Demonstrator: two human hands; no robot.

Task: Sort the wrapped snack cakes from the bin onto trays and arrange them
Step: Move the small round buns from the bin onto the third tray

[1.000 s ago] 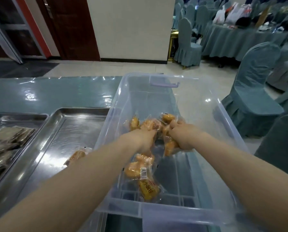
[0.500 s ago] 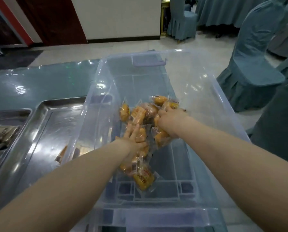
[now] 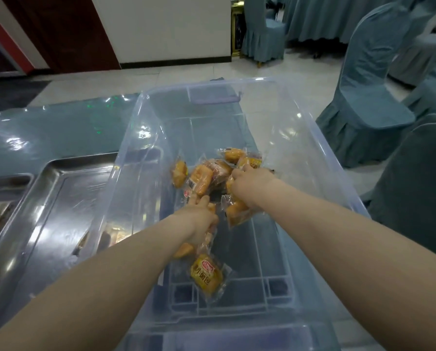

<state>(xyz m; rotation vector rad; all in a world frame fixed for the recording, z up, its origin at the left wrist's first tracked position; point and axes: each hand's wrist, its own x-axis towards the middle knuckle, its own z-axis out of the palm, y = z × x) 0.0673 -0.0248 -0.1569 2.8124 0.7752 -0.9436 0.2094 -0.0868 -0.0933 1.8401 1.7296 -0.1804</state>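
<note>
Banquet-hall chairs ring the desk (image 3: 55, 133) as both hands, left hand (image 3: 199, 221) and right hand (image 3: 250, 183), clutch wrapped snack cakes (image 3: 206, 273) inside the clear bin (image 3: 310, 158), the near tray (image 3: 60, 196) holding barely one: sorting far from done.

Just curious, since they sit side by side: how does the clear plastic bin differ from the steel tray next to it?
The clear plastic bin is deep and see-through; the steel tray is shallow and opaque. The bin holds many wrapped snack cakes, with both hands in it; the tray shows about one. Both are rectangular.
</note>
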